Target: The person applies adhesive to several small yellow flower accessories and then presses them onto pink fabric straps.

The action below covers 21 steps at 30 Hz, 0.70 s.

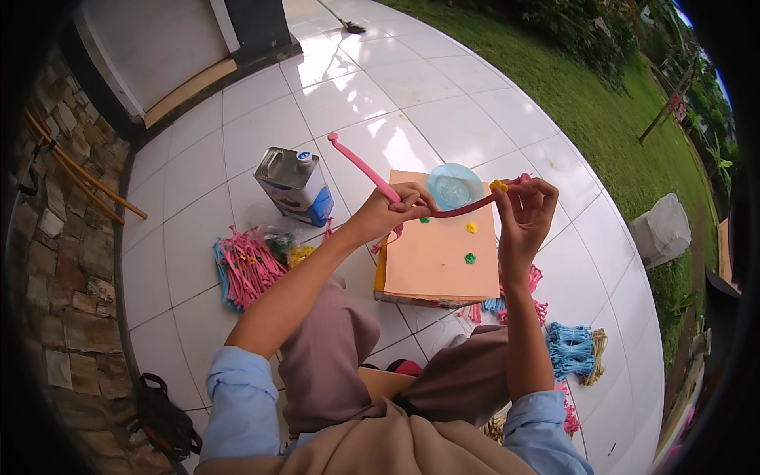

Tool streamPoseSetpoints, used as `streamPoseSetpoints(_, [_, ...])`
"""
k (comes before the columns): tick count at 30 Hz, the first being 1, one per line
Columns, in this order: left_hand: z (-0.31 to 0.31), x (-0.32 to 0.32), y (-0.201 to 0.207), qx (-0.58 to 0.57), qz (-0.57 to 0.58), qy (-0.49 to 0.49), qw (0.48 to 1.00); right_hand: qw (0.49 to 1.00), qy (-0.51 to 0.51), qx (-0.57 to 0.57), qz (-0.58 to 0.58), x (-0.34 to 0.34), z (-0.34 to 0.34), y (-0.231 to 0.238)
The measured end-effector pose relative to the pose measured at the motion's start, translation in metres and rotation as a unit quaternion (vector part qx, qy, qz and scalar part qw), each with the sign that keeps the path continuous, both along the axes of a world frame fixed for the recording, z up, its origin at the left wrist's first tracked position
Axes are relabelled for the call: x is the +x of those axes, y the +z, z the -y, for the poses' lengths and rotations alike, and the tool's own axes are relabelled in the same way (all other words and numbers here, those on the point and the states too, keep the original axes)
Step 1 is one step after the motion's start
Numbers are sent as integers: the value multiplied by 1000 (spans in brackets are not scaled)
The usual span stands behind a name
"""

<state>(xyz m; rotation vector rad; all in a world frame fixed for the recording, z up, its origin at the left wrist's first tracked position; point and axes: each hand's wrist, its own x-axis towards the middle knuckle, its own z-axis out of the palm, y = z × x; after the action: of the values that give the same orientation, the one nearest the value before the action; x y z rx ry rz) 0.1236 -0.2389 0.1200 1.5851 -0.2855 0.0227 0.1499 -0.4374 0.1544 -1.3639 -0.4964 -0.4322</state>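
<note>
My left hand (389,209) grips a long pink flexible stem (360,165) near its middle; one end rises up and away to the left. My right hand (526,207) pinches the stem's other end, where a small yellow flower piece (497,186) sits at my fingertips. Both hands hover above a flat orange cardboard box (434,265). On the box lie small flower pieces, a yellow one (472,228) and a green one (469,258). A pale blue plastic bowl (455,187) rests at the box's far edge.
A metal can with a blue label (295,185) stands on the white tiles to the left. A pile of pink and blue stems (245,267) lies beside it. Blue bundles (571,348) and pink ones lie at right. Stone wall at left, grass beyond the tiles.
</note>
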Motion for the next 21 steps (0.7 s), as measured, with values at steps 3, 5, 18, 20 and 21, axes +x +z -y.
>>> streamPoseSetpoints(3, [0, 1, 0, 27, 5, 0, 1000, 991, -90, -102, 14, 10, 6, -5])
streamPoseSetpoints(5, [-1, 3, -4, 66, -4, 23, 998, 959, -192, -209, -16, 11, 10, -4])
streamPoseSetpoints(18, [24, -6, -1, -42, -64, 137, 988, 986, 75, -72, -132, 3, -3, -10])
streamPoseSetpoints(20, [26, -9, 6, -2, -81, 139, 987, 984, 85, -79, -133, 4, -3, -13])
streamPoseSetpoints(21, [28, -10, 9, -2, -81, 139, 987, 980, 94, -97, -145, 3, -4, -12])
